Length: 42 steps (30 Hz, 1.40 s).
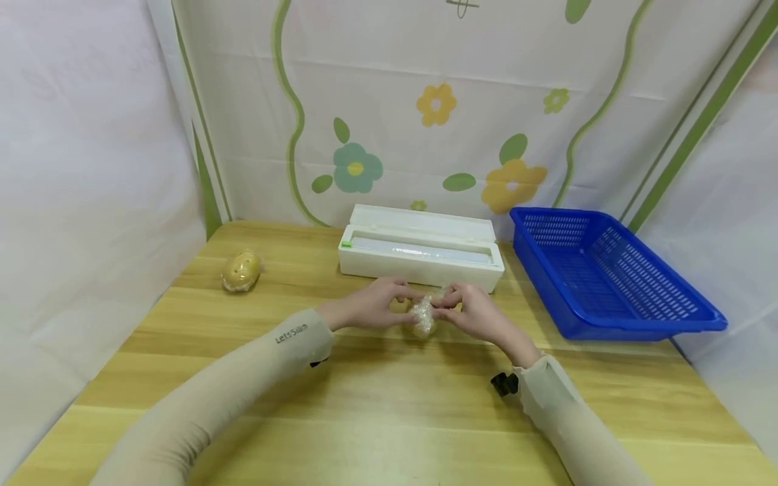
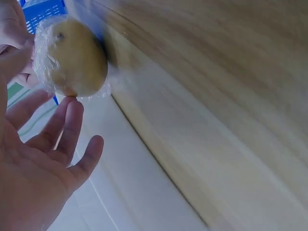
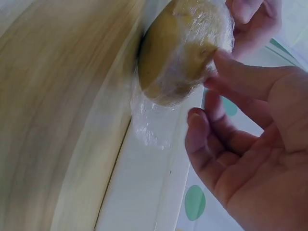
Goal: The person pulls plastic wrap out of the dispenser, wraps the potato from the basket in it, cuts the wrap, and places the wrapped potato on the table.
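Note:
A yellow potato (image 1: pixel 424 331), partly covered in clear plastic wrap (image 1: pixel 422 309), sits at the middle of the table, between the two hands. My left hand (image 1: pixel 384 304) pinches the wrap at the potato's top left, its other fingers loosely spread beside the potato (image 2: pixel 84 60) in the left wrist view. From the right, my right hand (image 1: pixel 477 312) pinches the wrap with thumb and forefinger. In the right wrist view a loose flap of wrap (image 3: pixel 149 127) hangs off the potato (image 3: pixel 159 55). The exact fingertip contact is partly hidden.
Behind the hands stands a white wrap dispenser box (image 1: pixel 419 268), lid raised, with a roll inside. A blue basket (image 1: pixel 608 324) is at the right. Another wrapped potato (image 1: pixel 242 271) lies at the left. A flowered curtain (image 1: pixel 395 121) hangs behind the wooden table (image 1: pixel 377 418).

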Motion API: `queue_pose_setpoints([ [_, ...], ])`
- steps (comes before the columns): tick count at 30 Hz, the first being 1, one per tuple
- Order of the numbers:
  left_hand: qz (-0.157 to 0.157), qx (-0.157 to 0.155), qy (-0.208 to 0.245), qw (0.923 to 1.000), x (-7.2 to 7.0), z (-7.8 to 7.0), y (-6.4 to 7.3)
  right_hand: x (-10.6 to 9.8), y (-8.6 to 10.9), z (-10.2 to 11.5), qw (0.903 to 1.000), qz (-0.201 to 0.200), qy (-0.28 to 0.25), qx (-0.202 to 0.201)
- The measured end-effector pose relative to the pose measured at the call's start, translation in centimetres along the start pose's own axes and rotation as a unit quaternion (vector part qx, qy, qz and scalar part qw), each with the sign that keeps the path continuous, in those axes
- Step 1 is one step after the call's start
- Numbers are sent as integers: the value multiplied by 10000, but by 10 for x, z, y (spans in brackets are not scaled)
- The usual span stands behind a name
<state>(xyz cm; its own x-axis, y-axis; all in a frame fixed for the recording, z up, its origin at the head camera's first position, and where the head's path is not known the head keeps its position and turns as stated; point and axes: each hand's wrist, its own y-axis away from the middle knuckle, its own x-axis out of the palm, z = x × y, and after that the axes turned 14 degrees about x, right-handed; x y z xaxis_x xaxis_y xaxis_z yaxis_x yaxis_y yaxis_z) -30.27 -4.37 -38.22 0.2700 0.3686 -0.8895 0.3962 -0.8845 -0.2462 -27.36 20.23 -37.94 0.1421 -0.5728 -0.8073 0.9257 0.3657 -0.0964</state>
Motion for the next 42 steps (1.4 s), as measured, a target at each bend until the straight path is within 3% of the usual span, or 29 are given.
queue_pose_setpoints([
  [7, 313, 346, -402, 9981, -7, 5, -3, 0, 3, 1, 9988, 421, 254, 35],
  [13, 446, 858, -830, 9919, -12, 5, -14, 7, -1, 2, 9971, 56, 464, -608],
  [18, 808, 1209, -800, 9861, -21, 5, -22, 5, -9, 1, 9949, 208, 217, -958],
  [24, 973, 1220, -148, 9876, -27, 9, -24, 0, -10, -3, 9935, 399, 197, -1048],
  [33, 650, 907, 891, 9898, -23, 16, -23, -4, -14, -4, 9928, 576, 28, -1054],
  [38, 386, 813, 912, 9918, -20, 15, -22, -6, -15, -9, 9922, 555, -138, -1109],
  [42, 375, 835, 828, 9923, -17, 14, -24, -5, -11, -14, 9953, 385, -192, -866],
])
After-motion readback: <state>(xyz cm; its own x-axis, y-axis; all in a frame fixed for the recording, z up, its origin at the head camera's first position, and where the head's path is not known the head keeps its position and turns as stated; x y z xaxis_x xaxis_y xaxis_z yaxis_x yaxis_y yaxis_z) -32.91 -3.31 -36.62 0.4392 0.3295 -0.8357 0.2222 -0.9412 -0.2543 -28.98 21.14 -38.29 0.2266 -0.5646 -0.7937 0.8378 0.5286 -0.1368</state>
